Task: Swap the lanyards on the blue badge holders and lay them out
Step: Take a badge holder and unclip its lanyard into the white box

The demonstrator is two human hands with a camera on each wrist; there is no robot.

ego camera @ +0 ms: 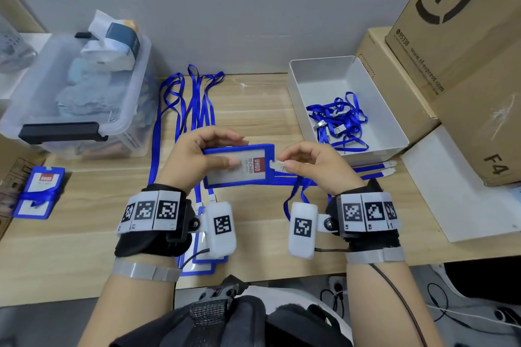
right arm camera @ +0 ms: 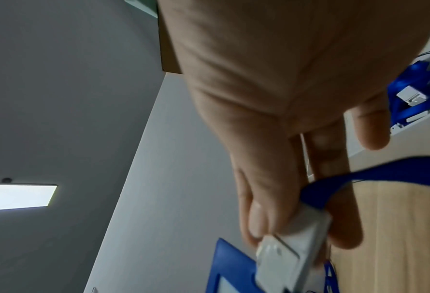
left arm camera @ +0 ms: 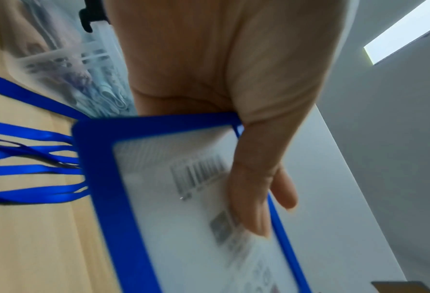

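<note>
My left hand (ego camera: 208, 149) grips a blue badge holder (ego camera: 222, 180) above the table, thumb across its clear front; the left wrist view shows fingers under the blue badge holder (left arm camera: 123, 198). My right hand (ego camera: 298, 160) pinches a white lanyard clip (ego camera: 277, 165) at the holder's right end. In the right wrist view the white lanyard clip (right arm camera: 286, 255) meets the holder's edge (right arm camera: 229, 263), with the blue strap (right arm camera: 359, 178) trailing off. Whether the clip is latched on I cannot tell. Several blue lanyards (ego camera: 194, 101) lie stretched out behind the hands.
A white tray (ego camera: 363, 76) at the right holds tangled lanyards (ego camera: 338, 118). A clear storage box (ego camera: 33, 110) stands at the left, cardboard boxes (ego camera: 456, 59) at the right. Wrapped badge holders (ego camera: 39, 194) lie far left; more holders (ego camera: 203, 259) sit under my left wrist.
</note>
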